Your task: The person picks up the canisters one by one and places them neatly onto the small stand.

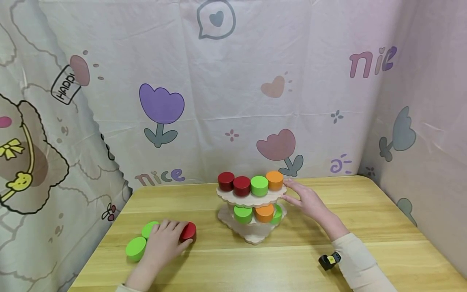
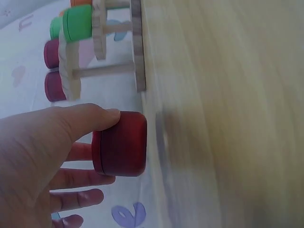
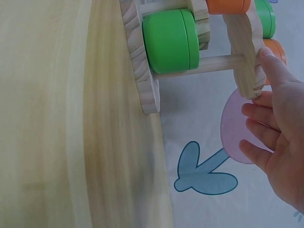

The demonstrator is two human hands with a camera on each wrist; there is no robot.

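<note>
My left hand grips a red cylindrical block between thumb and fingers. In the left wrist view the block hangs close over the tabletop, with its shadow beside it. Two green cylindrical blocks lie by that hand, the farther one partly hidden behind it. A tiered wooden stand with scalloped edges stands at mid-table. My right hand pinches the rim of its top tier with thumb and index finger, beside an orange block. The other fingers of this hand hang loosely.
On the stand's top tier sit two dark red blocks, a green one and the orange one. Green and orange blocks stand below. A black wrist device is at the right sleeve. Printed cloth hangs behind the table.
</note>
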